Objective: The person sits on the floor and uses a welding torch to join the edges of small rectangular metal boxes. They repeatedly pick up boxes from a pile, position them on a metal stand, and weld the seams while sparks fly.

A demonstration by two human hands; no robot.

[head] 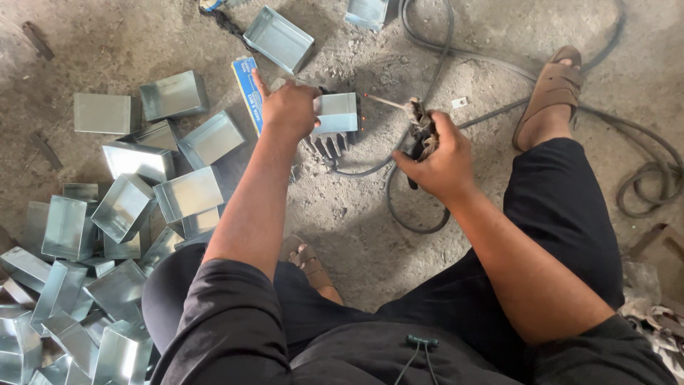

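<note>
Head view: left hand lies flat, fingers pressed on a small sheet-metal box resting on the concrete floor. Right hand is clamped around an electrode holder; its rod points at the box's near edge, tip just short of it. A cable trails beyond the right hand. A pile of metal boxes lies outboard of the left hand. Judgement: keep the box pinned, the rod steady at the seam, fingers away from the tip.
</note>
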